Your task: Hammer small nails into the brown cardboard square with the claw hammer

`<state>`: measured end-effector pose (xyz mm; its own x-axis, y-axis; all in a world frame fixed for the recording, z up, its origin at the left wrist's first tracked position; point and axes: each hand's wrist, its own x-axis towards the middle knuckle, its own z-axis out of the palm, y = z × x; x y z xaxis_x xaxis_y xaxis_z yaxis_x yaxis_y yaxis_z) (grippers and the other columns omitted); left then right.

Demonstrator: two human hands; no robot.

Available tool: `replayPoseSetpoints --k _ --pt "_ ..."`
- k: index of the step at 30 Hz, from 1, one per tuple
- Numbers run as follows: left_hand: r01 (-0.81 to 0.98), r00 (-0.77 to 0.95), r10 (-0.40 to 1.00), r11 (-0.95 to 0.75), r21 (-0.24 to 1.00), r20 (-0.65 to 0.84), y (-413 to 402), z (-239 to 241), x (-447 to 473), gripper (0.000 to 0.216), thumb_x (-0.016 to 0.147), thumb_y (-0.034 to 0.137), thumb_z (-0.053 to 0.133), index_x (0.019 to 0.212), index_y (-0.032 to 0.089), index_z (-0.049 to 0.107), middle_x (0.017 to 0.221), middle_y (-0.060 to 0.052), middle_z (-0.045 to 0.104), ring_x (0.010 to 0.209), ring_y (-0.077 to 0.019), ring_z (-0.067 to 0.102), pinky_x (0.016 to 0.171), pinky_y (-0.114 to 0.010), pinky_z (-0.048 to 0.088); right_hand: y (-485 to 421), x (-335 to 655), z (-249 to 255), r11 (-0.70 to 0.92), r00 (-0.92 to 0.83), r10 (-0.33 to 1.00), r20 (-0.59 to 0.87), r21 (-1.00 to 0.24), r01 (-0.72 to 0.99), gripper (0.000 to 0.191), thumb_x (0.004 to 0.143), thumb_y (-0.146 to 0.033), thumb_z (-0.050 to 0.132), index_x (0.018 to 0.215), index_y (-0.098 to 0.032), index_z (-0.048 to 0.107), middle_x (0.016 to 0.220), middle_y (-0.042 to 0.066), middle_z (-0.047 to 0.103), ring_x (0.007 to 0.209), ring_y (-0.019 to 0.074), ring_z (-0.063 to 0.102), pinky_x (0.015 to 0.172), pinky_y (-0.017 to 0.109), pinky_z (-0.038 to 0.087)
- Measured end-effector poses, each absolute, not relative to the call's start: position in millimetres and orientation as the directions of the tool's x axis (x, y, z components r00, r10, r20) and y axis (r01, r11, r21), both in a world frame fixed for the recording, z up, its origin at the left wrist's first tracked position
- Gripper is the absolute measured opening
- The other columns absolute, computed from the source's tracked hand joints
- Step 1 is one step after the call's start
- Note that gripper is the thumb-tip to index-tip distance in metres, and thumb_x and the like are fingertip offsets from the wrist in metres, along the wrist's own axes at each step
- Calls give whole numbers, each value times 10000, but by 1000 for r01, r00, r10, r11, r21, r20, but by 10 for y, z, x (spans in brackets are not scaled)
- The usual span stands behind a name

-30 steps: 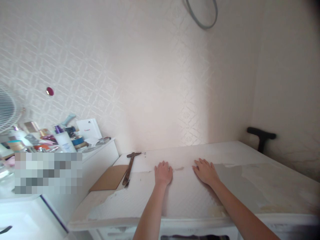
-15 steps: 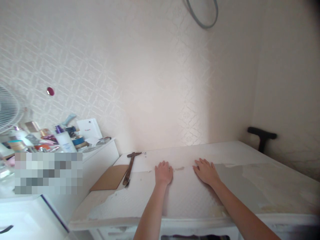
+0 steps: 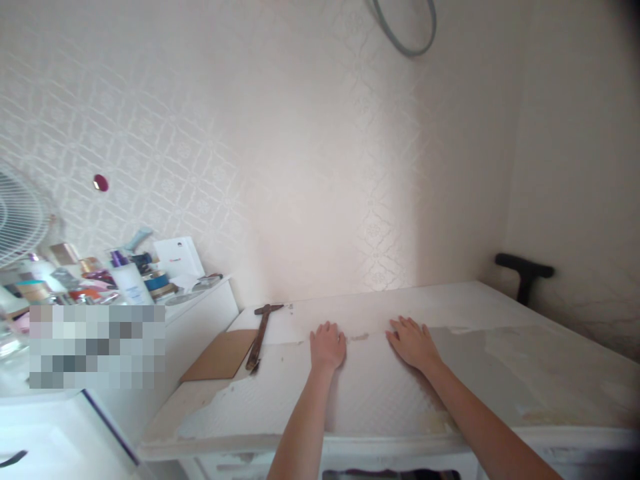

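My left hand rests palm down on the white cabinet top, fingers bent and pressed against the far edge of a textured white covering sheet. My right hand lies flat beside it, fingers stretched out on the same sheet edge. Neither hand holds a separate thing. To the left of my left hand a rusty hammer lies on the top, partly over a brown cardboard piece.
A lower white cabinet at left carries several bottles and a white box. A fan stands at far left. A black handle sticks out near the right wall. A grey ring hangs on the wallpapered wall.
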<state>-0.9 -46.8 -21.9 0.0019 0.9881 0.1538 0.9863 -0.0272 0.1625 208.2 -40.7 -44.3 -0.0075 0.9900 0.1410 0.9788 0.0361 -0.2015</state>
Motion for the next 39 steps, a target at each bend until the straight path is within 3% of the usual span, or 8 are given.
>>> replayPoseSetpoints --k 39 --pt "984 4 988 -32 177 152 -463 -229 -9 488 944 341 257 1330 142 479 1460 -115 405 1356 -264 343 1121 -489 226 -424 2080 -437 41 -11 988 155 -192 981 527 944 -386 277 1376 -151 467 1477 139 378 1364 304 299 1089 519 198"
